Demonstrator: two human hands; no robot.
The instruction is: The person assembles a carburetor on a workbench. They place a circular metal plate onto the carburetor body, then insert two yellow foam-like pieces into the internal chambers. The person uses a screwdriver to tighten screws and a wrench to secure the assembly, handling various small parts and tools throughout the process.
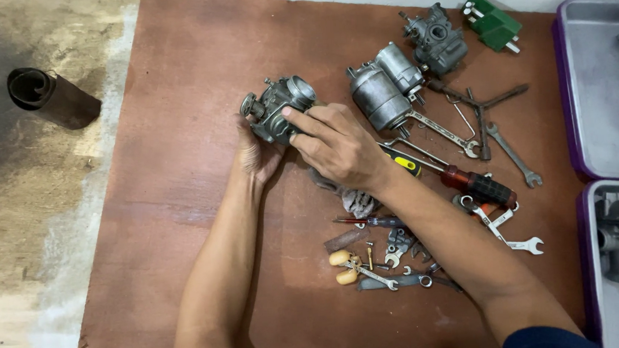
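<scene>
Head cam: both hands grip the carburetor (280, 107) mid-board, left hand (258, 152) cupped beneath, right hand (336, 144) fingers clamped over it. Looks intact so far; wrenches (506, 226) lie untouched nearby.

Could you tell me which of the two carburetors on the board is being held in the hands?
The nearer carburetor, gripped by both hands; the other carburetor lies untouched beside the green part.

the lower part of the carburetor (278, 109) is covered by the right hand (337, 146), and the left hand (258, 152) is largely hidden behind it. two trays (601, 136) at the board's right edge are cut off by the frame. the small bits (396, 252) near the board's front edge cannot be told apart.
</scene>
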